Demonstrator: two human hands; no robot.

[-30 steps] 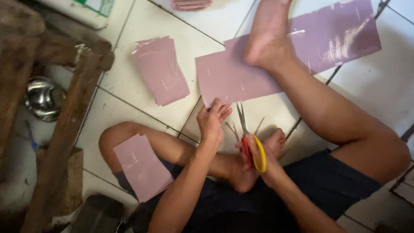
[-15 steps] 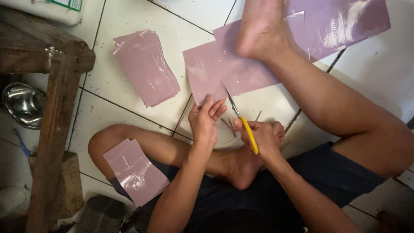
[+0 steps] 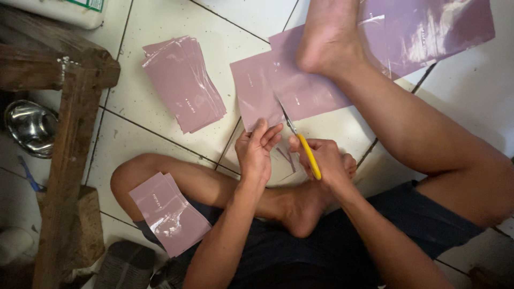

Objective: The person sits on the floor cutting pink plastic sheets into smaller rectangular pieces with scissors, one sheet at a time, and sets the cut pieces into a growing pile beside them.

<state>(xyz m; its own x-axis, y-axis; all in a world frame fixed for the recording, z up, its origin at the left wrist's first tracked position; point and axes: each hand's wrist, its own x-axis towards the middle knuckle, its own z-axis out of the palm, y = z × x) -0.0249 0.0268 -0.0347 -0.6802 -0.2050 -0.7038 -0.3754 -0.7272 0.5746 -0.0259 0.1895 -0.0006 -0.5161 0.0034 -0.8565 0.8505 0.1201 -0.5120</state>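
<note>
The scissors (image 3: 300,140), gripped in the right hand (image 3: 326,163), have now been brought into the sheet (image 3: 278,88); its edge is pinched by the left hand (image 3: 257,152), so cutting is underway.

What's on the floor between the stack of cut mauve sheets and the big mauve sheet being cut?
Head view: only bare white floor tile with a dark grout line separates the stack of cut mauve sheets from the big mauve sheet.

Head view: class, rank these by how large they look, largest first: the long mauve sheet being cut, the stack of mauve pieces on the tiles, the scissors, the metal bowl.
1. long mauve sheet
2. stack of mauve pieces
3. metal bowl, partly hidden by the wooden frame, so unsure
4. scissors, partly inside the right hand
</note>
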